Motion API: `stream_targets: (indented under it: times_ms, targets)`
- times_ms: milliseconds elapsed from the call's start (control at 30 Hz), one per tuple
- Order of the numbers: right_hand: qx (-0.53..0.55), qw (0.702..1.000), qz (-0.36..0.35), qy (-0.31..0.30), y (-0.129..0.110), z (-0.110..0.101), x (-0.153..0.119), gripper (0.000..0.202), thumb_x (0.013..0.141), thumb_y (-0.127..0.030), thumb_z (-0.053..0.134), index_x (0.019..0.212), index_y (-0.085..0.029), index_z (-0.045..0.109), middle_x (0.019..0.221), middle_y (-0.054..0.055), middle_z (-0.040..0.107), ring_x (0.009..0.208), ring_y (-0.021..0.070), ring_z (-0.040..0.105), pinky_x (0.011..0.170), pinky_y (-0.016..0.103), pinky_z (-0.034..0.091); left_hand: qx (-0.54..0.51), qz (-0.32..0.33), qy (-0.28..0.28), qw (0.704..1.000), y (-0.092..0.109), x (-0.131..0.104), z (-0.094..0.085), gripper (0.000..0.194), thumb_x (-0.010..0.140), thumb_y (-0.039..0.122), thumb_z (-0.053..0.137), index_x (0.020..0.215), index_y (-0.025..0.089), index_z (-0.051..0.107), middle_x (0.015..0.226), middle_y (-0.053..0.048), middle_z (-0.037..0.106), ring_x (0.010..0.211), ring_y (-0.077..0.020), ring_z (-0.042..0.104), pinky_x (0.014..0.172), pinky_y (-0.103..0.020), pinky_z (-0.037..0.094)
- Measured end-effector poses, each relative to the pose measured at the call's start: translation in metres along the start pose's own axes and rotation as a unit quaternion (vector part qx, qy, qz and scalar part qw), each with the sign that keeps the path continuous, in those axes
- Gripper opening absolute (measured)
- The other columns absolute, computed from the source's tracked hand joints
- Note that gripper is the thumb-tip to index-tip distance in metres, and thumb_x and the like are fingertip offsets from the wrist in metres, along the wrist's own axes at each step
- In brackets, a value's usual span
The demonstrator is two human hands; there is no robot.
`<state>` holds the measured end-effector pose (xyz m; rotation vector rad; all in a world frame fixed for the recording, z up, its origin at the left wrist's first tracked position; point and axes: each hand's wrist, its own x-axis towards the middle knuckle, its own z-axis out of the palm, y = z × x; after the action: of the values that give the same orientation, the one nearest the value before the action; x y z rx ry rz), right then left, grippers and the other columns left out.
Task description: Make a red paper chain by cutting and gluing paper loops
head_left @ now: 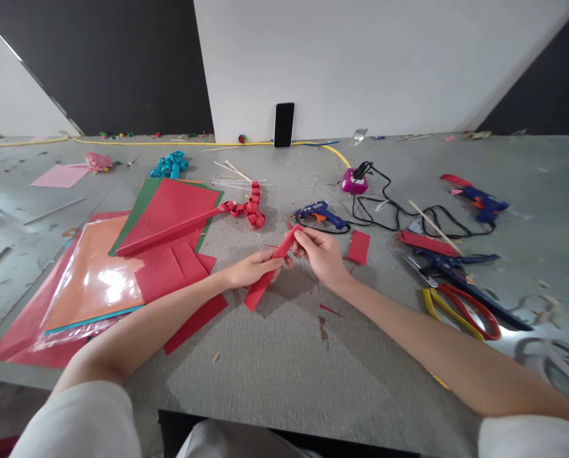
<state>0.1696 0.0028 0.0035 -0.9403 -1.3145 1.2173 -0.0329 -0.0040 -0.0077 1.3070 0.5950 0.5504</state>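
Note:
A long red paper strip [261,287] slants between my two hands above the grey table. My left hand [254,267] is closed around its middle, with the lower end sticking out below the fingers. At the upper end, my right hand [319,249] pinches the strip between thumb and fingers; the fingertips partly hide that end. Just behind my right hand lies a blue glue gun [326,215]. Left of it rests a chain of folded red paper curls [254,207], joined to a long rolled red paper stick [170,233]. A small red paper piece [359,247] lies right of my right hand.
Red sheets [163,270], a plastic-wrapped orange pack [93,264] and a green sheet [144,207] lie left. Scissors [473,312], a second glue gun [482,202] and black cables [384,203] lie right. A phone [284,125] leans on the wall.

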Motion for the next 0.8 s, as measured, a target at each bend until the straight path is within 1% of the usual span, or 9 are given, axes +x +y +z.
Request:
stream_targets:
  times_ms: [67, 200, 333, 367, 400, 467, 567, 667, 800]
  targets:
    - [-0.001, 1.0, -0.005, 0.001, 0.0, 0.001, 0.0, 0.038, 0.091, -0.058, 0.072, 0.081, -0.021, 0.073, 0.066, -0.001, 0.057, 0.058, 0.012, 0.046, 0.056, 0.029, 0.039, 0.006, -0.01, 0.003, 1.0, 0.002, -0.001, 0.002, 0.037, 0.099, 0.05, 0.058, 0.11, 0.015, 0.061, 0.07, 0.003, 0.053, 0.062, -0.0119, 0.05, 0.063, -0.027, 0.042]
    - [-0.019, 1.0, -0.022, 0.011, -0.001, 0.001, -0.001, 0.038, 0.093, -0.058, 0.07, 0.082, -0.022, 0.074, 0.065, -0.001, 0.056, 0.059, 0.0125, 0.046, 0.057, 0.03, 0.04, -0.047, -0.027, 0.002, 0.999, 0.008, -0.002, 0.006, 0.028, 0.097, 0.042, 0.059, 0.105, 0.016, 0.058, 0.069, 0.004, 0.052, 0.059, -0.0108, 0.049, 0.062, -0.027, 0.043]
    - [-0.034, 0.999, -0.037, 0.019, -0.002, 0.002, -0.002, 0.038, 0.094, -0.059, 0.069, 0.084, -0.022, 0.075, 0.065, -0.001, 0.056, 0.059, 0.0129, 0.046, 0.058, 0.03, 0.041, -0.033, -0.022, -0.018, 0.999, 0.011, -0.002, 0.006, 0.027, 0.098, 0.041, 0.055, 0.109, 0.017, 0.054, 0.066, 0.002, 0.059, 0.055, -0.0127, 0.054, 0.057, -0.026, 0.043]
    - [-0.038, 0.998, -0.038, 0.019, -0.002, 0.001, -0.002, 0.038, 0.094, -0.058, 0.068, 0.084, -0.022, 0.075, 0.065, -0.001, 0.056, 0.059, 0.0129, 0.047, 0.058, 0.03, 0.041, -0.032, -0.019, -0.022, 0.999, 0.011, -0.002, 0.006, 0.028, 0.098, 0.041, 0.054, 0.112, 0.017, 0.054, 0.064, 0.002, 0.059, 0.053, -0.0128, 0.054, 0.056, -0.026, 0.043]
    - [-0.041, 0.998, -0.04, 0.02, -0.002, 0.001, -0.002, 0.037, 0.094, -0.058, 0.068, 0.084, -0.022, 0.075, 0.065, -0.001, 0.056, 0.059, 0.013, 0.047, 0.059, 0.03, 0.041, -0.036, -0.016, -0.026, 0.999, 0.011, -0.002, 0.005, 0.03, 0.098, 0.041, 0.054, 0.114, 0.017, 0.053, 0.061, 0.004, 0.057, 0.05, -0.0123, 0.052, 0.054, -0.025, 0.042]
    - [-0.043, 0.998, -0.042, 0.024, -0.002, 0.0, -0.001, 0.036, 0.095, -0.056, 0.068, 0.084, -0.022, 0.075, 0.065, -0.001, 0.056, 0.059, 0.0132, 0.047, 0.059, 0.031, 0.041, -0.054, -0.02, -0.031, 0.998, 0.013, -0.003, 0.005, 0.031, 0.097, 0.041, 0.057, 0.117, 0.017, 0.052, 0.055, 0.009, 0.047, 0.044, -0.01, 0.042, 0.048, -0.023, 0.036]
    - [-0.033, 0.998, -0.04, 0.033, -0.003, 0.0, 0.0, 0.036, 0.093, -0.057, 0.07, 0.083, -0.023, 0.074, 0.064, -0.002, 0.054, 0.058, 0.0134, 0.046, 0.058, 0.031, 0.04, -0.066, -0.037, -0.028, 0.997, 0.017, -0.005, 0.006, 0.034, 0.095, 0.038, 0.067, 0.118, 0.018, 0.052, 0.055, 0.014, 0.036, 0.041, -0.0063, 0.03, 0.044, -0.02, 0.029]
    - [-0.019, 0.998, -0.039, 0.037, -0.003, 0.0, 0.0, 0.037, 0.092, -0.057, 0.072, 0.08, -0.023, 0.071, 0.065, -0.001, 0.054, 0.058, 0.013, 0.045, 0.057, 0.031, 0.039, -0.074, -0.041, -0.02, 0.996, 0.019, -0.006, 0.007, 0.036, 0.093, 0.037, 0.07, 0.118, 0.018, 0.053, 0.056, 0.014, 0.035, 0.042, -0.0057, 0.03, 0.043, -0.019, 0.03]
    - [0.003, 0.997, -0.049, 0.056, 0.001, -0.001, 0.002, 0.039, 0.093, -0.057, 0.071, 0.074, -0.023, 0.065, 0.064, -0.002, 0.051, 0.058, 0.0127, 0.044, 0.056, 0.031, 0.037, -0.062, -0.04, -0.034, 0.997, 0.017, -0.004, 0.004, 0.032, 0.094, 0.039, 0.066, 0.116, 0.019, 0.052, 0.054, 0.012, 0.04, 0.037, -0.0086, 0.037, 0.039, -0.02, 0.034]
